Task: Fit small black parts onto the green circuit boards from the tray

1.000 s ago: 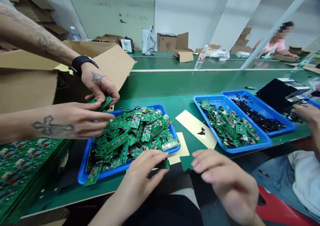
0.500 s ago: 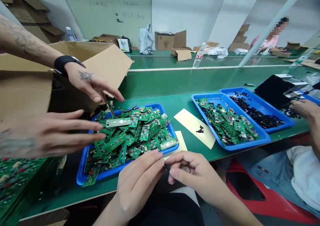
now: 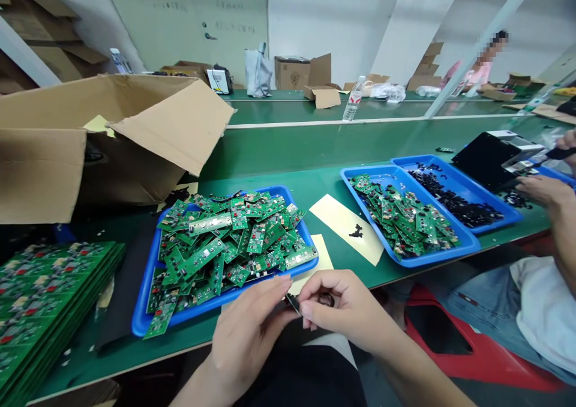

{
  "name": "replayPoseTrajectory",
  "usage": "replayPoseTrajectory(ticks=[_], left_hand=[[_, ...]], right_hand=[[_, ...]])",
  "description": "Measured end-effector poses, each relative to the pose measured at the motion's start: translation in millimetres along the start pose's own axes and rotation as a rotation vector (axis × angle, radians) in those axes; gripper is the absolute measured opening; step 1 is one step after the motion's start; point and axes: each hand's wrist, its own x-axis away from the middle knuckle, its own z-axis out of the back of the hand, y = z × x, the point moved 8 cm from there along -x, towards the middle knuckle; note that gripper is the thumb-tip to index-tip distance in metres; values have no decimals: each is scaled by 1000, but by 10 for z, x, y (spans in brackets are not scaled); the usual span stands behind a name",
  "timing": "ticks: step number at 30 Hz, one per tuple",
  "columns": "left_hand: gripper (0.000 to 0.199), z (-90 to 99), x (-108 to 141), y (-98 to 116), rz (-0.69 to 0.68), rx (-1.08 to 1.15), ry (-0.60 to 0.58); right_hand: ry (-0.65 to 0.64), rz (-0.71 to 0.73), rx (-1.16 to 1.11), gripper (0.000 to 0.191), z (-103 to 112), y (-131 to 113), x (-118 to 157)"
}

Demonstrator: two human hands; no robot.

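Observation:
Near the bench's front edge, my left hand (image 3: 247, 329) and my right hand (image 3: 339, 305) meet around a small dark piece (image 3: 293, 303). The thumb and forefinger of my right hand pinch its right end, while its other end lies between the fingers and thumb of my left hand. Just beyond my hands stands a blue tray (image 3: 135, 311) heaped with green circuit boards (image 3: 202, 257). A pale yellow sheet (image 3: 324, 257) lies partly under that tray. Small black bits (image 3: 356, 231) rest on another yellow sheet (image 3: 335, 212).
Stacked green panels (image 3: 49, 311) and an open cardboard box (image 3: 171, 125) stand at left. To the right are a blue tray of boards (image 3: 474, 248) and one of black parts (image 3: 517, 218). A co-worker's hand (image 3: 544, 191) is beside a black box (image 3: 481, 158).
The other person's two hands over the left tray have gone from view. My fingers have shifted, and more of the dark piece shows. At right, the co-worker's second hand has appeared.

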Motion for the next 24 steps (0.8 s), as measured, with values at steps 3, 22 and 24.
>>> replayPoseTrajectory(ticks=[3, 22, 24], left_hand=[[24, -6, 24, -16, 36, 46, 2], [33, -244, 114, -251, 386, 283, -62], [32, -250, 137, -271, 419, 275, -8]], right_hand=[[6, 75, 118, 5, -9, -96, 17], [107, 342, 598, 12, 29, -291, -13], [187, 426, 688, 13, 10, -324, 27]])
